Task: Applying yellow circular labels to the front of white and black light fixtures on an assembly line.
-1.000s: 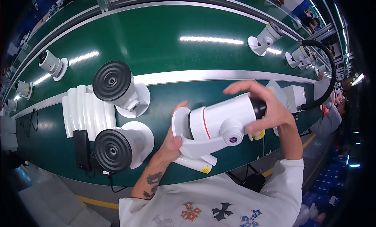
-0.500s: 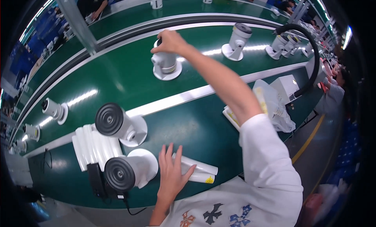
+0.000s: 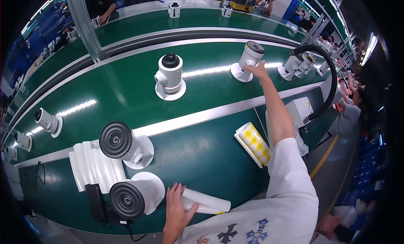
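Note:
My left hand (image 3: pixel 179 208) lies at the left end of two white tubes (image 3: pixel 206 198) on the near table. Its fingers are stretched out beside them, and the thumb touches the lower tube. My right hand (image 3: pixel 256 69) reaches across to a white camera-like device (image 3: pixel 251 54) with a dark round top and a disc base. Thumb and fingers are apart at its near side; whether they touch it I cannot tell. Another white device (image 3: pixel 170 73) with a black knob on top stands upright to the left. Two devices with ridged black discs, one farther (image 3: pixel 132 145) and one nearer (image 3: pixel 141 195), lie tilted left of my left hand.
White tubes (image 3: pixel 94 166) lie side by side at left, next to a black adapter (image 3: pixel 96 202). A yellow-and-white wrapped stack (image 3: pixel 253 145) lies near my right arm. A black flexible hose (image 3: pixel 328 71) arches beside a white box (image 3: pixel 299 111). More devices line the green surface.
My right hand has let go of the middle device, now free-standing, and moved right to another one. The left hand's fingers have drawn closer together beside the tubes.

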The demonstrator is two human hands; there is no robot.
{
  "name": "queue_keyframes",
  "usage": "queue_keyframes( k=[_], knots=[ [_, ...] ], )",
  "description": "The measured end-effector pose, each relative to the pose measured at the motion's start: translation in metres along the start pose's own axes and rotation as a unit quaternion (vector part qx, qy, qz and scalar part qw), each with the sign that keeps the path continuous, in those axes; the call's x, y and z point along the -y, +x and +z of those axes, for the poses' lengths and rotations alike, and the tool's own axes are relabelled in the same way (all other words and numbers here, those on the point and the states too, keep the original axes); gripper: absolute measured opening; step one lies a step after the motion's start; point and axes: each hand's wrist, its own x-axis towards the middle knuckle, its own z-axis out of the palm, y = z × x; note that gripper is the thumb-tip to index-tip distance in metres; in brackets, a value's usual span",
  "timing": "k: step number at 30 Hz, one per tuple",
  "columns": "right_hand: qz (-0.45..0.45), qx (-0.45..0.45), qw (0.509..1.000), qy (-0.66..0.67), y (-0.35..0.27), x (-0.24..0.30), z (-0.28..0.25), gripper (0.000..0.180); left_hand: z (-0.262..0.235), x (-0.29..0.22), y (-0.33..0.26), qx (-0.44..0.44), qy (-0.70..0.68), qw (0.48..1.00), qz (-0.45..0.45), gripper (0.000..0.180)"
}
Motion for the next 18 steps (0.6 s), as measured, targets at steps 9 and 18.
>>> queue_keyframes(
  k=[9, 18],
  knots=[
    [-0.04, 0.016, 0.988, 0.151, -0.041, -0.002, 0.04, 0.08, 0.006, 0.016, -0.008, -0.021, -0.273, 0.961, -0.042, 0.035],
    [-0.118, 0.215, 0.941, 0.234, -0.277, 0.091, -0.071, 0.064, -0.045, -0.03, 0.03, -0.004, -0.541, 0.841, -0.026, 0.032]
  ],
)
